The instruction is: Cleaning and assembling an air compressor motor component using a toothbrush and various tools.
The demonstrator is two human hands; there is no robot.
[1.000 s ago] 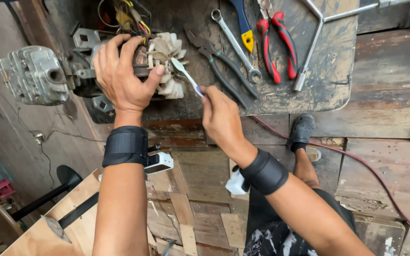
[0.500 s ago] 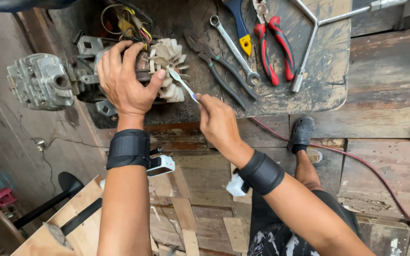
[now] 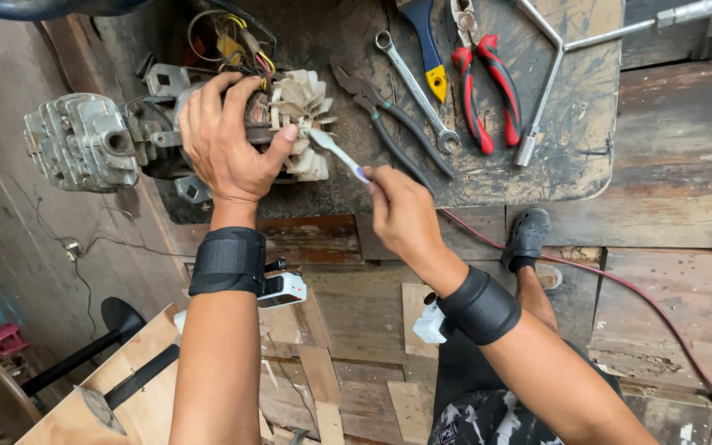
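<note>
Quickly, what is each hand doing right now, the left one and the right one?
Left hand: closed around the motor assembly, thumb by its pale fan.
Right hand: closed on a small brush, tip at the fan.

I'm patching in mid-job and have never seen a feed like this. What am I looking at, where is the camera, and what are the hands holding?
This is one view from a camera worn on a person's head, looking down at their own bare hands, both with black wrist bands. The left hand grips a small engine part beside its pale finned fan. The right hand holds a thin white tool with its tip at the fan. They work over a dirty board that carries dark pliers, a spanner, red-handled pliers and a metal cross wrench. A sandalled foot and red cable show below.
</note>
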